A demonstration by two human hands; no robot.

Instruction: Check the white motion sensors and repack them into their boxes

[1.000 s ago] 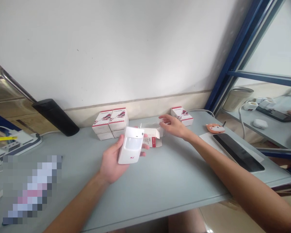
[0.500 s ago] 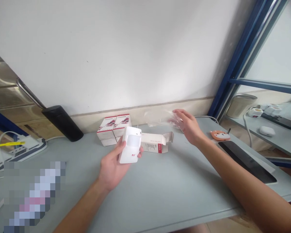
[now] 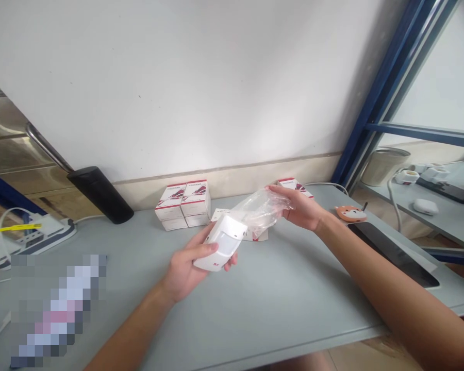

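Observation:
A white motion detector [image 3: 223,244] with a pale sensor window and a small red logo lies tilted in my left hand [image 3: 191,263], whose thumb and fingers close round its lower half. From my right hand [image 3: 303,206] a clear plastic bag [image 3: 261,208] stretches leftward, pinched at its upper right part. The bag's left end is at the detector's top; whether it covers the top I cannot tell. Behind both lies a white carton [image 3: 249,235], mostly hidden by the bag and the detector.
Several red-and-white boxes [image 3: 183,201] are stacked by the wall, and another box [image 3: 294,185] stands behind my right hand. A black cylinder [image 3: 100,193] leans at left near a power strip [image 3: 34,242]. An orange animal-shaped item [image 3: 351,213] and a dark tablet [image 3: 392,252] lie at right.
The detector has moved right and tilted toward the bag. My right hand has lowered slightly, and the bag now hangs down to the detector's top.

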